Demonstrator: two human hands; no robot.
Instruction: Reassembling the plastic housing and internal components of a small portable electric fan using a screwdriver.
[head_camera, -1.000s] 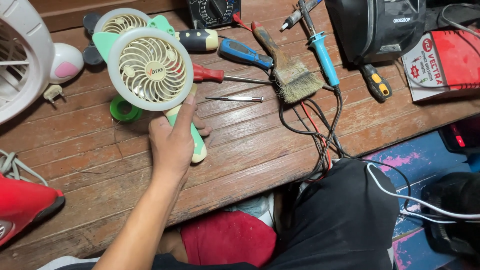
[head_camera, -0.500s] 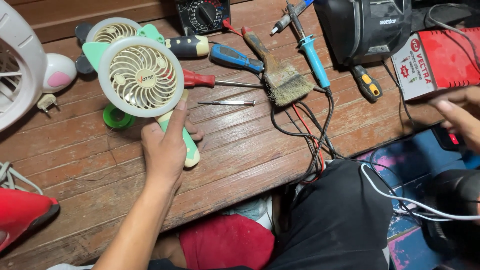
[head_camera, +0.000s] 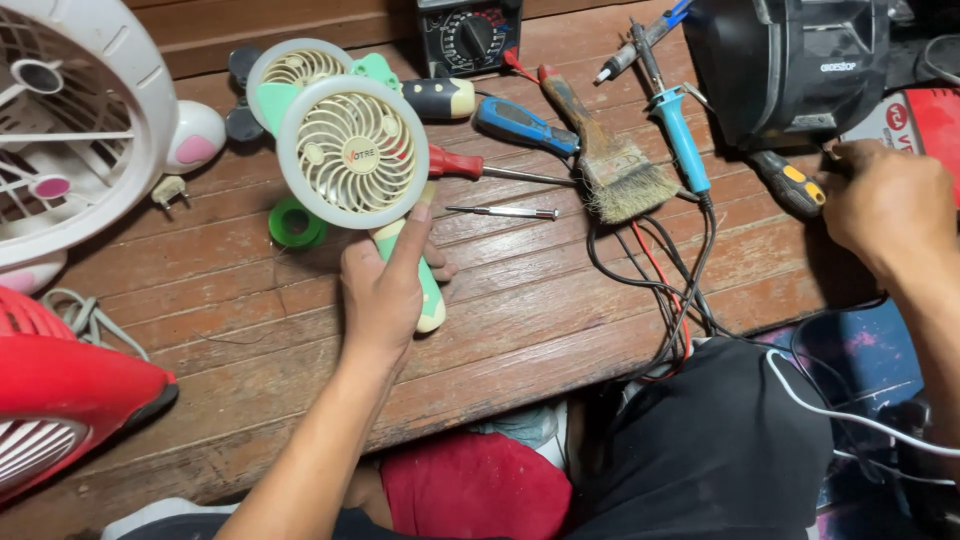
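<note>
My left hand (head_camera: 385, 290) grips the green handle of a small cream hand-held fan (head_camera: 352, 152), holding it upright over the wooden table (head_camera: 250, 320) with its round grille facing me. A second similar fan (head_camera: 292, 65) lies just behind it. My right hand (head_camera: 885, 205) is at the far right edge of the table, fingers curled beside a yellow-and-black screwdriver (head_camera: 790, 185); whether it grips anything I cannot tell.
Screwdrivers (head_camera: 520, 125), a thin metal pick (head_camera: 505, 212), a paintbrush (head_camera: 605, 165), a blue soldering iron (head_camera: 680, 140) with trailing wires, a multimeter (head_camera: 470, 35), a green tape roll (head_camera: 295, 222), a white fan (head_camera: 70, 120), a red fan (head_camera: 50, 400) and a black case (head_camera: 790, 65) crowd the table.
My right hand has come into view at the right and moved up onto the table by the yellow-and-black screwdriver. The left hand still holds the small fan.
</note>
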